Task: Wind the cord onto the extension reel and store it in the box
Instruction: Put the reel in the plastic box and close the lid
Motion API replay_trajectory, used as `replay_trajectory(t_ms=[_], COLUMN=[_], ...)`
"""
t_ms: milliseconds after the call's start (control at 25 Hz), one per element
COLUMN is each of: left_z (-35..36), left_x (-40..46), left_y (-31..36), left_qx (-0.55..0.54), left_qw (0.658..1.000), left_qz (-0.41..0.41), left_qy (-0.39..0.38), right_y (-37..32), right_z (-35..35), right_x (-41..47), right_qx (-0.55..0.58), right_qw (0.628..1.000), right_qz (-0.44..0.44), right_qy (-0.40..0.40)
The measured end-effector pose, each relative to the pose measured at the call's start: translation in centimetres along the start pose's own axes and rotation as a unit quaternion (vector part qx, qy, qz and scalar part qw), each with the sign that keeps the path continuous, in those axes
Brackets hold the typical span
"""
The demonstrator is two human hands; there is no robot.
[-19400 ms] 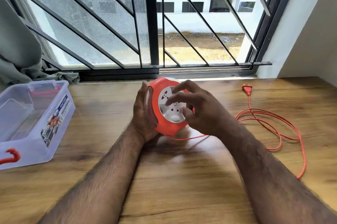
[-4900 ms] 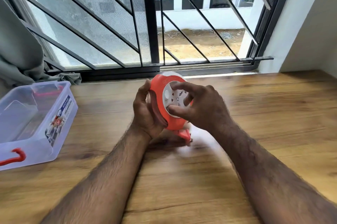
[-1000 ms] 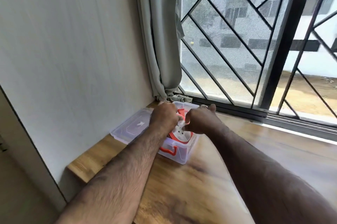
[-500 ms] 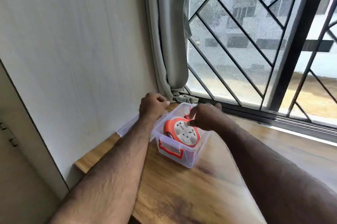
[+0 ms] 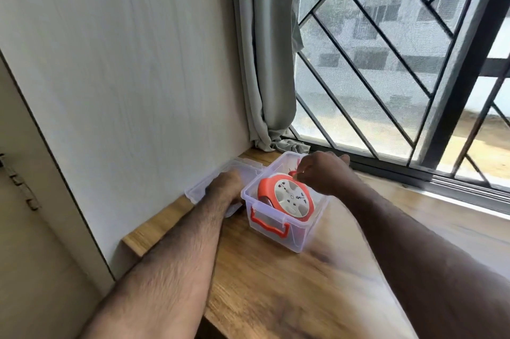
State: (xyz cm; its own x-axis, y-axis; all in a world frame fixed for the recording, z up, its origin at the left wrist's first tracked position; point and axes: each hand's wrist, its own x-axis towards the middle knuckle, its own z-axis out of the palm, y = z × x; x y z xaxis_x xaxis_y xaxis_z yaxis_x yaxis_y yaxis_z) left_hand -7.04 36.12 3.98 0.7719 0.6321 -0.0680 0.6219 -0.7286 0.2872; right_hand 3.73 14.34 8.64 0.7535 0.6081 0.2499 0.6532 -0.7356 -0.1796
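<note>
A small orange piece is pinched between the fingertips of the right hand (image 5: pixel 323 173) just above the far rim of the box (image 5: pixel 276 234), slightly right of the frame's centre; whether that piece is the plug or part of the reel cannot be told. The extension reel (image 5: pixel 287 198) is seen lying tilted inside the clear box, its pale socket face turned upward and toward the lower right, its orange rim resting against the box walls. No loose cord is seen outside it. An orange handle (image 5: pixel 269 225) is clipped on the near end of the box.

The left hand (image 5: pixel 226 187) is laid palm-down just left of the box, on the clear lid (image 5: pixel 204 187) that lies flat against the wall; its fingers are hidden, so its grip cannot be told.

The box is set on the wooden table (image 5: pixel 276 283) near its far left corner. A grey curtain (image 5: pixel 265 62) hangs above it in the upper middle, beside the barred window (image 5: pixel 400 49) at the upper right.
</note>
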Motion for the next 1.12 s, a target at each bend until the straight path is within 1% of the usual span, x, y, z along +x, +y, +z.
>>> replay_trajectory(t_ms=[120,320,440,560,640,680,760,840,880,960,1000,1040,1120], left_z=[-0.4,-5.1,-8.3,-11.4,-13.5,-14.5,-15.9,-15.6,-14.8,-12.5,-11.3,-10.0,-7.6], left_x=[-0.2,-0.9,-1.7,-2.8,-3.4,-3.7,-3.5,-3.2,-2.9,-3.3,-3.5,-3.5,-3.9], left_y=[0.1,1.4,2.7,4.1,5.0,5.3,5.6,5.9,5.8,5.6,5.6,5.5,5.1], left_qx=[-0.007,-0.081,-0.071,-0.074,-0.126,-0.169,-0.291,-0.430,-0.483,-0.532,-0.531,-0.508,-0.407], left_qw=[1.000,0.987,0.976,0.949,0.925,0.916,0.899,0.874,0.858,0.840,0.842,0.857,0.905], left_qz=[0.013,0.061,0.109,0.169,0.190,0.183,0.145,0.083,0.054,0.021,0.012,0.011,0.007], left_qy=[0.019,0.121,0.174,0.254,0.305,0.314,0.295,0.211,0.165,0.107,0.091,0.089,0.123], right_y=[0.3,1.1,0.8,0.2,0.1,0.0,0.0,0.6,0.9,1.8,2.2,2.4,2.8], right_z=[-0.1,-0.3,-0.7,-1.8,-2.8,-3.3,-4.3,-5.1,-5.5,-5.4,-5.1,-4.9,-4.1], right_x=[-0.2,-0.6,-0.6,-0.5,-0.3,-0.2,-0.1,0.3,0.3,0.2,0.1,-0.2,-0.8], right_qx=[0.003,0.027,0.065,0.115,0.165,0.196,0.251,0.303,0.320,0.333,0.326,0.310,0.276], right_qw=[1.000,1.000,0.998,0.993,0.985,0.979,0.964,0.944,0.936,0.928,0.929,0.935,0.946], right_qz=[0.002,0.014,0.003,0.007,0.015,0.021,0.044,0.082,0.101,0.129,0.135,0.140,0.139], right_qy=[0.001,0.000,0.014,0.022,0.041,0.056,0.079,0.098,0.103,0.110,0.107,0.103,0.095])
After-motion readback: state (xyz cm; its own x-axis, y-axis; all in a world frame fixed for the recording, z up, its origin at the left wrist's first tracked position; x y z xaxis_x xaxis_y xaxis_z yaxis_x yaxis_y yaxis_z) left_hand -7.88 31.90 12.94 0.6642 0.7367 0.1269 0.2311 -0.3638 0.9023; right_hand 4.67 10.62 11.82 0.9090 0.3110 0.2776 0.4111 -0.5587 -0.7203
